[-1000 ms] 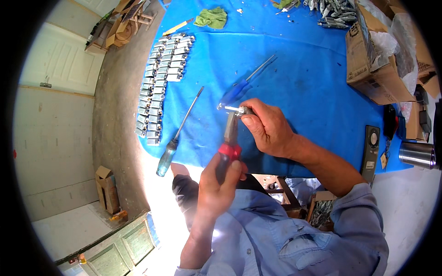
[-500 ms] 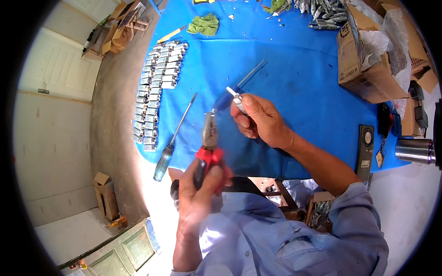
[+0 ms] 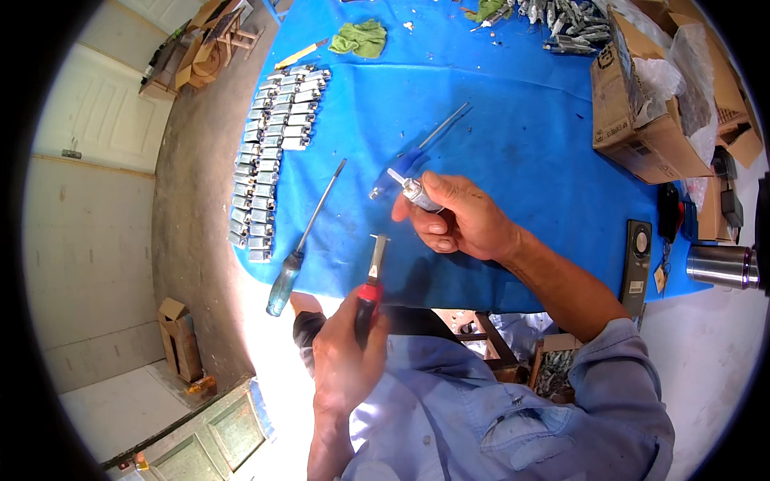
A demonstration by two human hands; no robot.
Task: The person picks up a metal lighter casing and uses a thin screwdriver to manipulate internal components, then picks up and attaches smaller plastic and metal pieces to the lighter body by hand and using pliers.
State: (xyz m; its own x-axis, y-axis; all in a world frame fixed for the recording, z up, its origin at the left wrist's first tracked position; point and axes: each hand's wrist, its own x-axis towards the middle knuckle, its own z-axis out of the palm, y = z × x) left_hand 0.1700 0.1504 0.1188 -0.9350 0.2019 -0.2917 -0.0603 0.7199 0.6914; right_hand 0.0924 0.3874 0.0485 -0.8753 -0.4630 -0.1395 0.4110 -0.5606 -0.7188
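Note:
My left hand (image 3: pixel 346 353) is closed round the red and black handles of a pair of pliers (image 3: pixel 376 268). A thin, pale sliver of metal lies across the tip of the jaws. My right hand (image 3: pixel 473 220) pinches a small silvery metal cylinder part (image 3: pixel 416 192), whose narrow bright end sticks out toward the upper left. The pliers and this part are apart. Just beyond the right hand lies a screwdriver with a blue handle (image 3: pixel 405 163). Another screwdriver with a translucent teal handle (image 3: pixel 282 289) rests left of the pliers.
Rows of silvery metal pieces (image 3: pixel 263 172) line the left side of the blue-covered table (image 3: pixel 529 200). A yellow knife (image 3: pixel 301 54) and a green cloth (image 3: pixel 358 38) lie behind them. Far right are a heap of metal parts (image 3: pixel 565 24) and a cardboard box (image 3: pixel 646 140); a steel cup (image 3: pixel 722 266) stands nearer.
The pliers have drawn back toward me, away from the metal part, and turned edge-on. My right hand has tipped the part slightly and stays in nearly the same place.

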